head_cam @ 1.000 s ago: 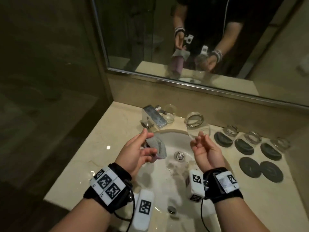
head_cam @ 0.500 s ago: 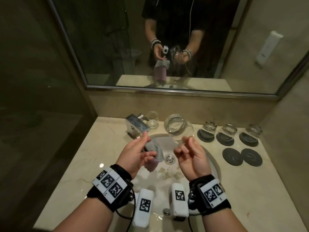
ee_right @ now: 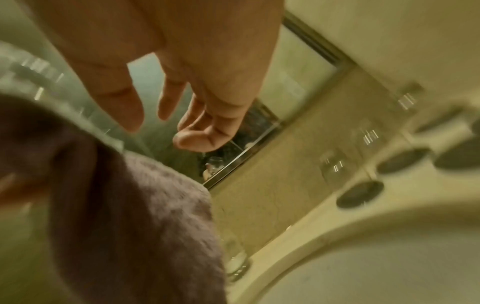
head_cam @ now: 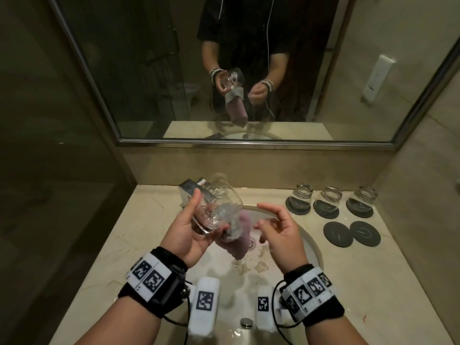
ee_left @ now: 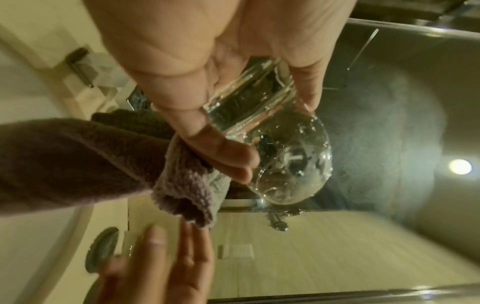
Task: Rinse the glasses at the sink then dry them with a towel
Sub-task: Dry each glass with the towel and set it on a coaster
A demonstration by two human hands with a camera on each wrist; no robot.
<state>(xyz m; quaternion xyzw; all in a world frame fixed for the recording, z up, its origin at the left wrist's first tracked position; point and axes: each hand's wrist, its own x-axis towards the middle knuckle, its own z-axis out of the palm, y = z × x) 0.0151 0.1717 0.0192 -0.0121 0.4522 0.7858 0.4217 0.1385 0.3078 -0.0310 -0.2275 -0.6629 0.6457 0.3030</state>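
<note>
My left hand (head_cam: 210,211) grips a clear wet glass (head_cam: 224,202), tilted with its mouth away from me, over the sink (head_cam: 224,277). The same hand's fingers pinch a purple towel (head_cam: 239,240) that hangs below the glass. The left wrist view shows the thumb and fingers of the left hand (ee_left: 278,133) round the glass (ee_left: 293,170), with the towel (ee_left: 103,160) under the fingers. My right hand (head_cam: 260,217) hovers just right of the towel, fingers loosely curled and empty. In the right wrist view that right hand (ee_right: 161,123) is open above the towel (ee_right: 130,216).
A chrome faucet (head_cam: 189,192) and a small glass (head_cam: 220,189) stand behind the basin. Three glasses (head_cam: 327,200) sit on dark coasters at the back right, with two bare coasters (head_cam: 337,234) in front. A mirror (head_cam: 149,70) covers the wall.
The glass has passed from my right hand into my left hand, which still holds the towel. My right hand has let go and drawn slightly back. The head view has tilted upward.
</note>
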